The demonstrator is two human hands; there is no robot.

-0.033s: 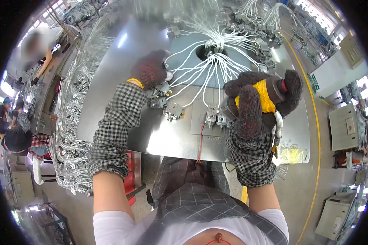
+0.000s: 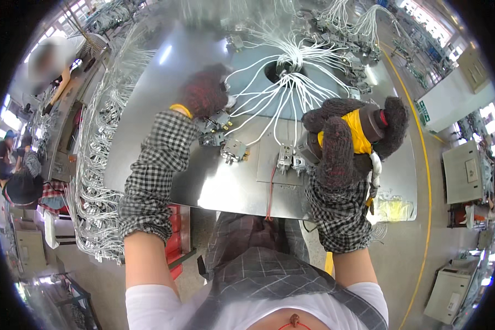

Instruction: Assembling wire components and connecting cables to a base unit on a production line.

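My left hand (image 2: 205, 92), in a dark red knitted glove with a yellow cuff, is at the left end of the white cables (image 2: 253, 82). Its fingers are curled; whatever they grip is hidden. Small metal boxes (image 2: 219, 120) with brass-coloured parts lie just below it, and another metal box (image 2: 234, 150) sits nearer me. A dark glove also covers my right hand (image 2: 335, 148), which is wrapped around a dark hand-held power tool (image 2: 374, 122) bound with yellow tape (image 2: 357, 132). The tool's front points left, above two metal boxes (image 2: 285, 157) on white cables.
The cables fan out from a round dark hole (image 2: 275, 70) in the grey plate on the metal table (image 2: 148, 137). Bundled cables (image 2: 93, 192) hang along the left side. Clear yellow tape (image 2: 393, 209) lies at the right front corner. A person (image 2: 52, 66) works far left.
My left hand has shifted very slightly away from me. The right hand keeps its hold on the power tool, almost still.
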